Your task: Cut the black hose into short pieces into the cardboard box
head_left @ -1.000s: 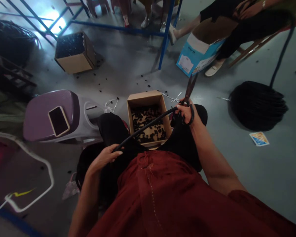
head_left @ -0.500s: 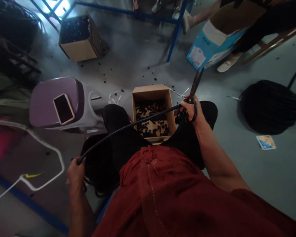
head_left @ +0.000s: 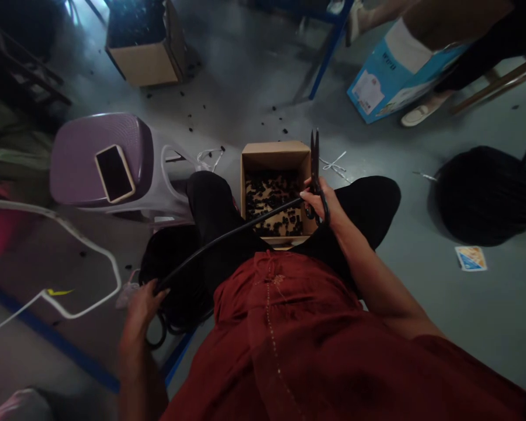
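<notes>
So here's my view looking down at my own lap: my left hand (head_left: 141, 307) is low on the left, fingers wrapped around a black hose (head_left: 228, 234) right where it comes up out of the dark coil (head_left: 175, 280) sitting beside my left leg. From that grip the hose runs up and to the right, straight across my left knee and over the near corner of the small cardboard box (head_left: 275, 155) that sits on the floor between my knees. The other end of the hose lands in my right hand (head_left: 319, 202), which is closed on it and on a pair of black scissors (head_left: 314, 158) at the same time, my fingers through the handle loops. The blades point straight up away from me and look pressed together, lying along the box's right edge. So the hose is basically strung tight between both fists, with the box directly under the far stretch of it. The box has a scatter of short black cut pieces (head_left: 272, 199) on its bottom. Off to the left there's a purple plastic stool (head_left: 74, 158) with a phone (head_left: 114, 173) lying flat on it, well apart from either hand, and a big black hose coil (head_left: 486, 193) on the floor to the right.
</notes>
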`<state>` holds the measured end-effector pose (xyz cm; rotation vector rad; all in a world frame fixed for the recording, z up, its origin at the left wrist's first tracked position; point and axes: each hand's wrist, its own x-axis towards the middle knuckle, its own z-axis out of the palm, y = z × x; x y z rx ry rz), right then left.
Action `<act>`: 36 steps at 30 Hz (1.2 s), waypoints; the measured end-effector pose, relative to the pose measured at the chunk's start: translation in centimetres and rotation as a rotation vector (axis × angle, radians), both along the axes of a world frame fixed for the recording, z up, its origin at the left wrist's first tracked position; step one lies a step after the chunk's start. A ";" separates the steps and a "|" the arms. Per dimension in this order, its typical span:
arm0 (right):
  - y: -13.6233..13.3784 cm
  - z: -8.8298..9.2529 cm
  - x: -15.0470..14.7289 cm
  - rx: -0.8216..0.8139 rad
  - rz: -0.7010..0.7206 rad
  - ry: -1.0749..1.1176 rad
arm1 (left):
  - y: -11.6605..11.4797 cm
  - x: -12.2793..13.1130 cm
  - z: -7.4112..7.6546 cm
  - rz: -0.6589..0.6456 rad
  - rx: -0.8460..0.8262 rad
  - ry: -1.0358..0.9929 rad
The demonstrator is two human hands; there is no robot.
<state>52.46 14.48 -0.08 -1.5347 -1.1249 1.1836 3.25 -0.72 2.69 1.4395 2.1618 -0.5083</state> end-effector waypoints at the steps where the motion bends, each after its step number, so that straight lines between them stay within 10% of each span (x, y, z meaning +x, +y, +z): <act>1: -0.2 -0.1 -0.5 -0.004 0.001 0.009 | 0.5 2.2 0.3 -0.059 0.068 -0.007; 7: -1.0 -0.3 -2.4 -0.016 0.031 0.031 | 4.9 18.4 2.1 -0.386 0.574 -0.460; 13: -1.2 0.6 -2.9 -0.015 0.034 0.021 | 10.1 27.1 -0.9 -0.669 0.728 -0.569; 24: -1.5 -1.9 -3.0 -0.082 0.013 0.074 | 11.7 28.3 -1.7 -0.500 0.421 -0.681; 36: -1.4 -0.2 -3.5 -0.027 0.084 0.098 | 13.4 27.7 -2.3 -0.163 0.170 -1.108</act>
